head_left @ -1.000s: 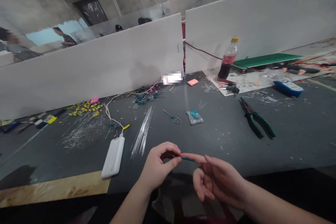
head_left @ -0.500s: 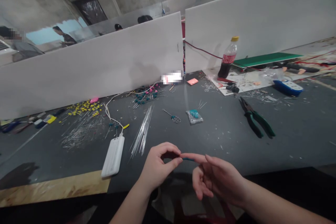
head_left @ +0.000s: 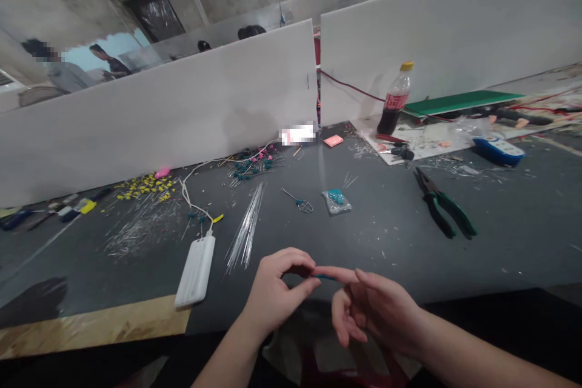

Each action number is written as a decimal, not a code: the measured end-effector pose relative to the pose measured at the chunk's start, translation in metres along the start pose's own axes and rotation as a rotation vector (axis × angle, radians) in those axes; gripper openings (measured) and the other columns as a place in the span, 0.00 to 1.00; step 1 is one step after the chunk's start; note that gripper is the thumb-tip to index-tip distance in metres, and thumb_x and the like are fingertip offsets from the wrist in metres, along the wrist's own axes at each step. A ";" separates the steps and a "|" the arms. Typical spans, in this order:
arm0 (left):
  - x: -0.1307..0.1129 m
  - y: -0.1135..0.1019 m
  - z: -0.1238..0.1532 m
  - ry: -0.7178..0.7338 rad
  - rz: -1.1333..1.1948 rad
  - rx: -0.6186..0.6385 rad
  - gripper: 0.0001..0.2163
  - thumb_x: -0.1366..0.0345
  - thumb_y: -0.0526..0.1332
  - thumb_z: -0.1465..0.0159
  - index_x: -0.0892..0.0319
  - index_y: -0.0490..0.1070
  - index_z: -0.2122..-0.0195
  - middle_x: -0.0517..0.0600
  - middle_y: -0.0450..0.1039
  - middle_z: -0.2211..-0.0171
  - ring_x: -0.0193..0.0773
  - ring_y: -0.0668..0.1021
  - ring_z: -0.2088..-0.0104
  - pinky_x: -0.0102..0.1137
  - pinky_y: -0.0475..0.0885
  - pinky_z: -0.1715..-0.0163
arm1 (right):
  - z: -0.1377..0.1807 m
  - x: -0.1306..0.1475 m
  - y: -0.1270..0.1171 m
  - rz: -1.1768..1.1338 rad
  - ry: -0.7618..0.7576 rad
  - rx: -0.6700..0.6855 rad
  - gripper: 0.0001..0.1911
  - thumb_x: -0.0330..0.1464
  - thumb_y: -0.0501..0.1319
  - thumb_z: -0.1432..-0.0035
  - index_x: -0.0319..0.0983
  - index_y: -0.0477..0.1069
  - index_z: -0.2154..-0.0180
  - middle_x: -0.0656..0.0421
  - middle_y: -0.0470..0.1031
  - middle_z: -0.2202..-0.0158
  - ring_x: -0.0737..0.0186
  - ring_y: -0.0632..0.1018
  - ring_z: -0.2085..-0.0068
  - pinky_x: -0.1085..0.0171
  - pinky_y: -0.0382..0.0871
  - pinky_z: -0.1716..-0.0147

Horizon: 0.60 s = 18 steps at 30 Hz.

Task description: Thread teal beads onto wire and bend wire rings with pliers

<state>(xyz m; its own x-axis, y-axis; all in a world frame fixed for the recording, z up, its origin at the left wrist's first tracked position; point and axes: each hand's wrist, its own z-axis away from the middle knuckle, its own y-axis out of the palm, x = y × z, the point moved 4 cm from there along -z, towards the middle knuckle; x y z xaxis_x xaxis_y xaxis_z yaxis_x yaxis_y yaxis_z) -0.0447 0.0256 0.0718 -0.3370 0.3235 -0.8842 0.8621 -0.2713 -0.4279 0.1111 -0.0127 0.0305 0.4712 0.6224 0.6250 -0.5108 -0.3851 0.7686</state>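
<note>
Pinching the teal strip (head_left: 324, 276) between thumb and fingertips of the left hand (head_left: 278, 286) by the table's (head_left: 373, 224) near edge, now slightly farther along, apparently working it against the loosely open right hand's (head_left: 378, 310) outstretched index finger.

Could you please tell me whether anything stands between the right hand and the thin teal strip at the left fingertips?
Nothing visible does: the index finger of the right hand extends right alongside the thin teal strip, whose far end is pinched in the left hand. Whether the index finger touches it is hard to tell.
</note>
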 end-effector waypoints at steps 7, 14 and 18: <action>-0.003 0.000 -0.003 0.032 -0.035 -0.016 0.05 0.74 0.66 0.46 0.59 0.74 0.70 0.49 0.76 0.67 0.35 0.77 0.67 0.29 0.73 0.66 | 0.000 -0.001 -0.001 -0.007 0.007 0.001 0.36 0.50 0.50 0.41 0.33 0.60 0.39 0.54 0.78 0.74 0.67 0.68 0.80 0.64 0.53 0.76; -0.003 0.005 -0.002 0.034 -0.025 -0.012 0.07 0.74 0.68 0.49 0.60 0.73 0.70 0.49 0.75 0.67 0.33 0.76 0.69 0.28 0.74 0.67 | 0.000 -0.003 0.002 -0.026 0.013 0.004 0.36 0.50 0.50 0.41 0.33 0.59 0.39 0.54 0.78 0.74 0.67 0.67 0.80 0.64 0.52 0.76; -0.002 0.003 -0.003 0.007 -0.014 -0.003 0.07 0.73 0.68 0.48 0.60 0.73 0.69 0.49 0.75 0.66 0.35 0.77 0.68 0.29 0.74 0.66 | 0.000 -0.002 0.001 -0.032 0.020 -0.004 0.37 0.50 0.51 0.41 0.32 0.58 0.39 0.53 0.78 0.74 0.67 0.68 0.80 0.64 0.52 0.75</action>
<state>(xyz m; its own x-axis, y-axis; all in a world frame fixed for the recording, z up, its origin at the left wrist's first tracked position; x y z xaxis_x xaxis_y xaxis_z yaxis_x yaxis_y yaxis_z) -0.0405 0.0264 0.0728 -0.3463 0.3335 -0.8768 0.8587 -0.2636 -0.4394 0.1094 -0.0142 0.0302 0.4730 0.6475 0.5975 -0.4985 -0.3624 0.7875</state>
